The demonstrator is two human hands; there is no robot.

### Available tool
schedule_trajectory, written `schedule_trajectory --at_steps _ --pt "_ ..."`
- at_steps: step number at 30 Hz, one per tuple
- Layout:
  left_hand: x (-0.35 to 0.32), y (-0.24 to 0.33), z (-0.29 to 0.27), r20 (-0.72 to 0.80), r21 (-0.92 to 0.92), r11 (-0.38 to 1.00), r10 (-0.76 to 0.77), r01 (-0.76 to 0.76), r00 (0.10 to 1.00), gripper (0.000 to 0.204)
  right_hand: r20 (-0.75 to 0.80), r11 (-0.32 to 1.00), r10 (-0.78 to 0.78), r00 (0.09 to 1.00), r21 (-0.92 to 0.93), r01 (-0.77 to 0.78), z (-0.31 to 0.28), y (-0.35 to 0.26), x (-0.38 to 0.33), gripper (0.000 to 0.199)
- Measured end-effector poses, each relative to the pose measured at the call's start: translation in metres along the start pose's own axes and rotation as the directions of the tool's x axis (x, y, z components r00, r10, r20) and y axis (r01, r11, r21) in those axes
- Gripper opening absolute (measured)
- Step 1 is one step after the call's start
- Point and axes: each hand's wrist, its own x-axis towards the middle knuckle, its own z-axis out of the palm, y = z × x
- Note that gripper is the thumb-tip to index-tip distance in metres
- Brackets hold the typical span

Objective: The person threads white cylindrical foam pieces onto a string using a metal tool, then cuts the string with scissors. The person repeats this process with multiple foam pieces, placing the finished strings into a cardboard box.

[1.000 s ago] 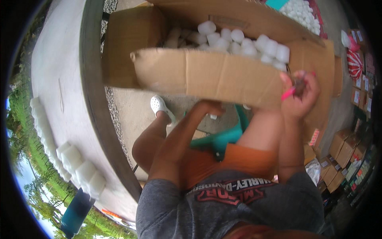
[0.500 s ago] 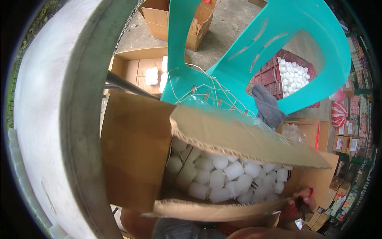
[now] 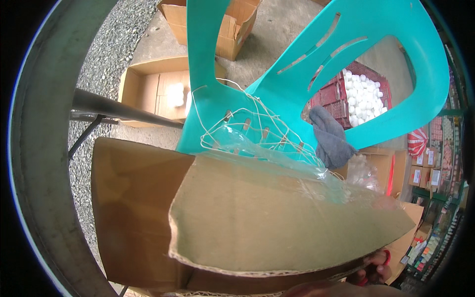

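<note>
Head view is filled by a big cardboard box (image 3: 148, 218), its raised flap (image 3: 277, 222) blocking the inside. Only the right hand (image 3: 376, 270) shows, at the lower right edge, fingers curled at the flap's corner with something red or pink beside them; whether it grips the flap or that item cannot be told. The left hand is out of sight. The box sits close before the person, in front of a teal chair (image 3: 307, 74). The step in hand seems to be handling the box by its flap, tipping or opening it. A next move would call for firm hold on the thin flap edge, which bends easily.

The cardboard is matte brown, corrugated at its cut edge, the flap curved. Clear crinkled plastic (image 3: 277, 158) and thin white string (image 3: 232, 119) lie across the chair seat, glossy and limp. A grey cloth (image 3: 329, 138) hangs soft beside it. Behind, a red crate (image 3: 336, 96) holds small white round pieces (image 3: 363, 96). More open boxes (image 3: 158, 89) rest on gravel and concrete.
</note>
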Motion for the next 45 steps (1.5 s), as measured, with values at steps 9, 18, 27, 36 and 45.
schedule_trajectory --at_steps 9,18,27,36,45 --pt "-0.025 -0.005 0.004 -0.043 -0.023 0.999 0.026 -0.027 0.999 0.058 -0.06 0.998 -0.041 0.997 0.039 0.044 0.0 -0.007 0.0 0.046" --pt "-0.142 0.008 0.014 0.181 0.053 0.915 0.386 -0.401 0.905 0.059 -0.275 0.943 -0.328 0.904 -0.151 0.296 -0.004 -0.028 0.011 0.045" --pt "-0.385 0.096 -0.159 -0.004 0.19 0.711 0.69 -0.677 0.724 0.043 -0.287 0.972 -0.222 0.932 -0.142 0.188 -0.006 -0.043 0.02 0.036" --pt "-0.542 0.076 -0.216 -0.121 -0.127 0.591 0.788 -0.797 0.604 0.044 0.04 0.984 -0.173 0.984 -0.045 0.175 -0.049 -0.082 -0.003 0.035" --pt "-0.58 0.061 -0.209 -0.244 -0.486 0.351 0.825 -0.8 0.51 0.038 -0.032 0.978 -0.208 0.978 0.02 0.208 -0.061 -0.089 -0.039 0.033"
